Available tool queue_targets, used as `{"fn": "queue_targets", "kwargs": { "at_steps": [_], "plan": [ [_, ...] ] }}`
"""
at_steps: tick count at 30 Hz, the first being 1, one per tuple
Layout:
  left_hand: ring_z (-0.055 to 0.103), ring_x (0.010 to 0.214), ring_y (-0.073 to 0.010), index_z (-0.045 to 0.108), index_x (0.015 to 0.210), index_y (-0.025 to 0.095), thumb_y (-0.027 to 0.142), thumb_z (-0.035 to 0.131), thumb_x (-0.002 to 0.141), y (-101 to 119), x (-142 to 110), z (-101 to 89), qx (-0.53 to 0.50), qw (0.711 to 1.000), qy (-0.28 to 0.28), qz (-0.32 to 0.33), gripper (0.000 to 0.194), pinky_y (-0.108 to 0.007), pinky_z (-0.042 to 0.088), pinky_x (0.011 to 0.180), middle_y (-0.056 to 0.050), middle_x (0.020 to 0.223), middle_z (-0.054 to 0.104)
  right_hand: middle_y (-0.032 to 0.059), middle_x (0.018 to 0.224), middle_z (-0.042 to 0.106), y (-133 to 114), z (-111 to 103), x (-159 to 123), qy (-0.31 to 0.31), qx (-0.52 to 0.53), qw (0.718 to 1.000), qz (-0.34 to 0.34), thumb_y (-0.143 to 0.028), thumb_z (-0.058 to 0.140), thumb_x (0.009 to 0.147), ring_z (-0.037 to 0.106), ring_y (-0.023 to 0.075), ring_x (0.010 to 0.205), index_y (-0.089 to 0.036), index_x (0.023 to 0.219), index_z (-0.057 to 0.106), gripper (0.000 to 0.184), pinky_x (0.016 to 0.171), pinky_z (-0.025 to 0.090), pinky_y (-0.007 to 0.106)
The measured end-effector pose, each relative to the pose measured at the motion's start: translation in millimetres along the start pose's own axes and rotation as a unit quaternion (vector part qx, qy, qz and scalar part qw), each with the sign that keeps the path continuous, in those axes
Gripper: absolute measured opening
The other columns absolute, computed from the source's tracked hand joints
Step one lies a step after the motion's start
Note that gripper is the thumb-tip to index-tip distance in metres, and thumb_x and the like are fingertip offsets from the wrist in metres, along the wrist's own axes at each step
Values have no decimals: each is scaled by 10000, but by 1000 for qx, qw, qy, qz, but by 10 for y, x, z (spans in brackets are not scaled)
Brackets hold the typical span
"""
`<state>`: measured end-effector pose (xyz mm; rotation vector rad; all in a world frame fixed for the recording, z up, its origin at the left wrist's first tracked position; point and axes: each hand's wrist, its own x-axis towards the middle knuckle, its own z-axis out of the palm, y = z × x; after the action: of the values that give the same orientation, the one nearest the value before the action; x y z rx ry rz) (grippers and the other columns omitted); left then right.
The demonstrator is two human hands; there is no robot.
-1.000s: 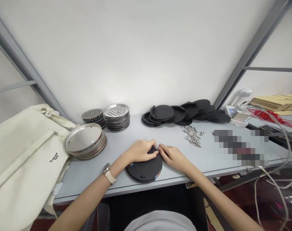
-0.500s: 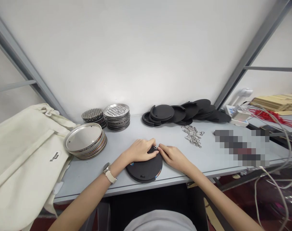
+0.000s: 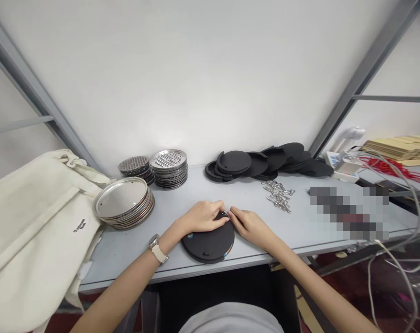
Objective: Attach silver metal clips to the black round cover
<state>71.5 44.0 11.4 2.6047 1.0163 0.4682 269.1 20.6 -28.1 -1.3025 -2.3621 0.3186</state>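
A round black disc (image 3: 210,245) lies flat near the table's front edge, with a coloured spot and a coloured strip at its rim. My left hand (image 3: 204,217) rests over the disc's far side, thumb and fingers closed around its edge. Close by, my right hand (image 3: 246,224) pinches a small metal clip (image 3: 225,212) at that edge; the fingertips hide most of it. A loose pile of similar metal clips (image 3: 279,196) sits to the right, beyond my right hand.
Overlapping black discs (image 3: 234,162) lie along the wall. On the left stand stacked metal discs (image 3: 119,196), stacked grater plates (image 3: 168,159) and a cream bag (image 3: 39,222). Red cords (image 3: 393,169), wooden sheets (image 3: 400,147) and white cables (image 3: 412,194) are at the right.
The metal clip between my hands shows less now, more covered by the fingertips. Both hands stay at the disc's far edge, and the disc lies as before.
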Motion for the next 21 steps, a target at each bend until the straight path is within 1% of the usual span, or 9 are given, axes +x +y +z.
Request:
{"fn": "queue_targets", "kwargs": {
  "at_steps": [6,15,18,21],
  "plan": [
    [437,503,-96,436,806,197,392,522,861,-5,-1,4,-4,1000,-1,5,220,-219,280,506,60,593,470,-32,566,464,0,5,-3,9,21,1000,0,-286,291,961,423,127,475,-219,756,393,238,521,267,232],
    [458,515,-96,486,878,195,385,524,860,-7,-1,5,0,1000,-10,7,195,-213,294,514,58,606,489,-25,579,482,18,6,1,5,22,1000,-10,-274,323,943,432,120,489,-214,729,414,241,533,267,230],
    [466,520,-98,502,922,200,379,528,855,-6,-1,8,7,1000,-8,6,193,-213,291,512,57,618,501,-26,583,492,24,6,-11,10,27,1000,-13,-272,345,936,438,117,494,-211,741,436,224,534,263,227],
    [476,526,-104,504,925,204,380,538,843,0,0,12,24,1000,-2,1,197,-219,283,506,54,624,512,-28,577,494,25,4,-20,10,29,999,-14,-273,355,933,432,113,488,-209,745,455,222,532,258,224]
  ]
}}
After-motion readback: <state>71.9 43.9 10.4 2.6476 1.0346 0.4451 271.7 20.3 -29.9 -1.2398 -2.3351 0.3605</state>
